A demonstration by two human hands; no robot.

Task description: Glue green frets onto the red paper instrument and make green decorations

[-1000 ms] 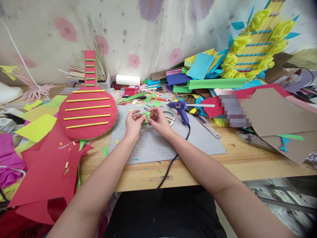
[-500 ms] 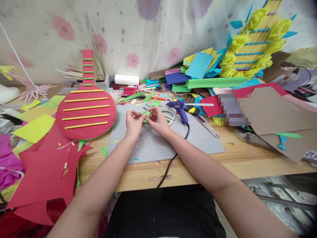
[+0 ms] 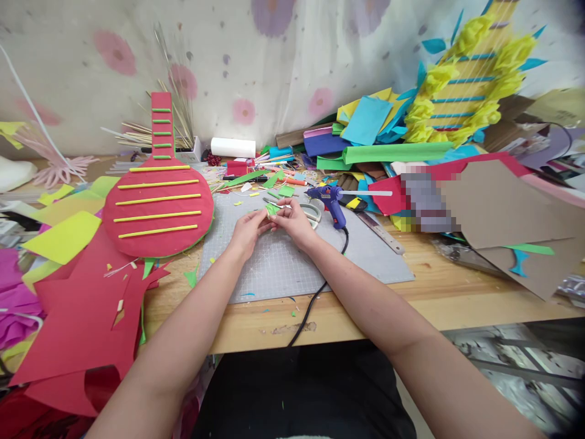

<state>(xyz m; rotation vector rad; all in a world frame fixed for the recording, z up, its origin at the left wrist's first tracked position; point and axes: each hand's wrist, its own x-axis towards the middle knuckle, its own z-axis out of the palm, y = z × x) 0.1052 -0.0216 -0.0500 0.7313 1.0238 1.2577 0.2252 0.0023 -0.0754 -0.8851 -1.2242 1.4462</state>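
Note:
Between my fingertips is a small piece of green paper (image 3: 273,209), partly hidden by the fingers. My left hand (image 3: 249,230) pinches it from the left, and my right hand (image 3: 295,224) grips it from the right. Both hands are held together over the grey cutting mat (image 3: 274,274). Just behind my right hand lie scissors (image 3: 314,213) with pale handles. A purple hot glue gun (image 3: 333,202) with a white glue stick in its back rests to the right on the mat.
A red paper guitar shape (image 3: 158,207) with yellow and green strips stands at left, above red paper scraps (image 3: 86,317). A metal ruler (image 3: 381,231) lies at right. Behind are coloured sheets (image 3: 365,122) and a yellow flowered guitar (image 3: 461,91). The glue gun's black cord (image 3: 311,311) crosses the front edge.
My left hand has turned and shifted slightly, its fingers now lower under the green paper. My right hand stays nearly in place, with its fingers rearranged on the piece.

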